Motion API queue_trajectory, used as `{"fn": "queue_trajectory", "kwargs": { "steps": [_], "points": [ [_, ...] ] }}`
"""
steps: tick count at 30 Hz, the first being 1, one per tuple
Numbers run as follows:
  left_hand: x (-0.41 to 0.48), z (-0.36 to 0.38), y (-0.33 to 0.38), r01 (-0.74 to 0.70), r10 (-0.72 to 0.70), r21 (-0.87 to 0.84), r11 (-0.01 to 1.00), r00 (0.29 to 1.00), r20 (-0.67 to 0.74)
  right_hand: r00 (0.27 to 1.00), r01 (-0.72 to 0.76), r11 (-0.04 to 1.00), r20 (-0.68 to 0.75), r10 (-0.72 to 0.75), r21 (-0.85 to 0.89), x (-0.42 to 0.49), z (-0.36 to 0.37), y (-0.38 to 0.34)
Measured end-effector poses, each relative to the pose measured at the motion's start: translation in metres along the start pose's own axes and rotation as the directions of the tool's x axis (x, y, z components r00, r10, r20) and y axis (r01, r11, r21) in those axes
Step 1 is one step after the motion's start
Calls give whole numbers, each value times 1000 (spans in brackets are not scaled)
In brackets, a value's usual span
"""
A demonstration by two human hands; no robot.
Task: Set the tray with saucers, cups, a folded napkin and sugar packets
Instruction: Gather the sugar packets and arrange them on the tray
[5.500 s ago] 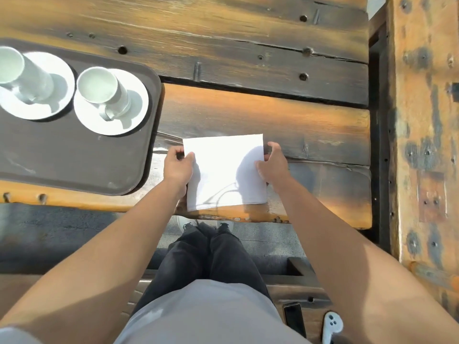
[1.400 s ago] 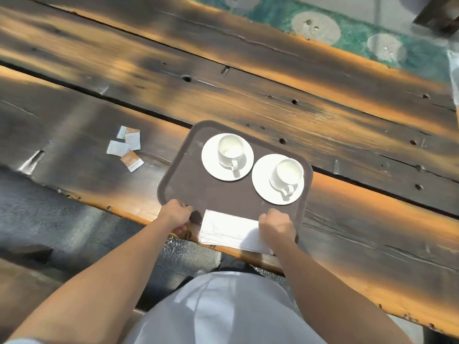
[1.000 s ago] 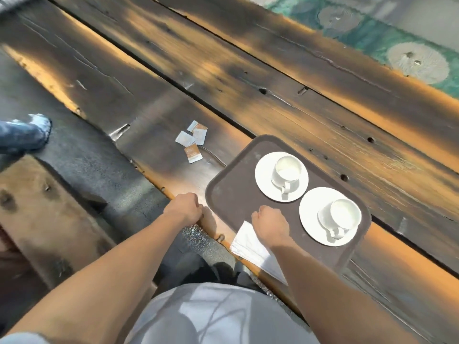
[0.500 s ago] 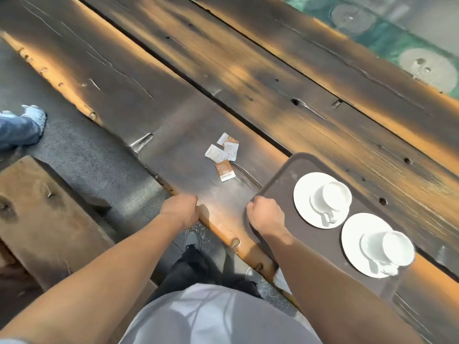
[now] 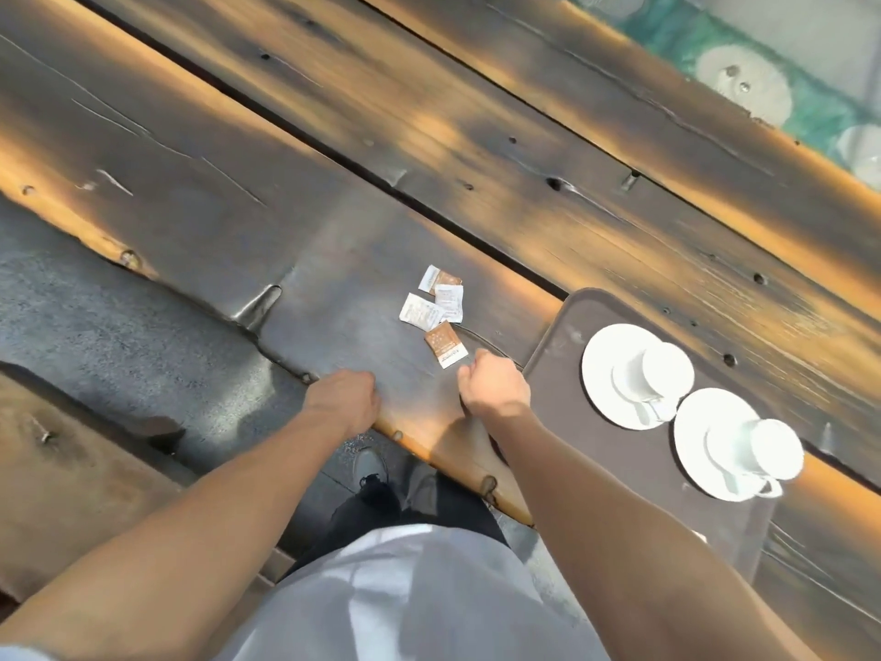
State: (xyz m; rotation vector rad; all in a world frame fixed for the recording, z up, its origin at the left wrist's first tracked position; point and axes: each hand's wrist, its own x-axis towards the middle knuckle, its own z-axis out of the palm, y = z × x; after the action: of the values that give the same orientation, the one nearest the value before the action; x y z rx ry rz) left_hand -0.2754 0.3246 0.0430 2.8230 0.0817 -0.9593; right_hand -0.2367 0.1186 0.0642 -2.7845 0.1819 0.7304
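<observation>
Entry: four sugar packets (image 5: 436, 312) (two brown, two white, as far as we could tell) lay in a loose cluster on the surface (image 5: 200, 198), just beside the tray's left edge and not on the tray (image 5: 562, 422). The tray sat at the near edge of the surface. It carried a saucer (image 5: 600, 374) with a cup (image 5: 665, 369), and a second saucer (image 5: 691, 436) with a second cup (image 5: 774, 448) just beside it. The left hand (image 5: 345, 398) rested at the near edge of the surface, fingers curled in, nothing seen in them. The right hand (image 5: 496, 388) lay between the tray's left edge and the nearest brown packet, fingers curled together. We could not tell whether it touched the packet.
</observation>
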Motion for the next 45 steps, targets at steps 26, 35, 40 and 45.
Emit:
{"fn": "queue_trajectory", "kwargs": {
  "steps": [26,35,40,45],
  "points": [
    [19,-2,8,63,-66,-63,996,997,-46,997,-18,976,73,2,217,63,33,-7],
    [23,-10,23,241,-219,-729,641,967,127,974,-212,746,194,113,631,43,17,-2],
    [23,-19,34,403,-70,-901,-162,906,418,952,-270,496,306,8,826,15,-3,-15],
    [20,-24,43,403,38,-851,-338,909,415,936,-275,397,338,-98,876,-14,-14,-29]
  ]
}}
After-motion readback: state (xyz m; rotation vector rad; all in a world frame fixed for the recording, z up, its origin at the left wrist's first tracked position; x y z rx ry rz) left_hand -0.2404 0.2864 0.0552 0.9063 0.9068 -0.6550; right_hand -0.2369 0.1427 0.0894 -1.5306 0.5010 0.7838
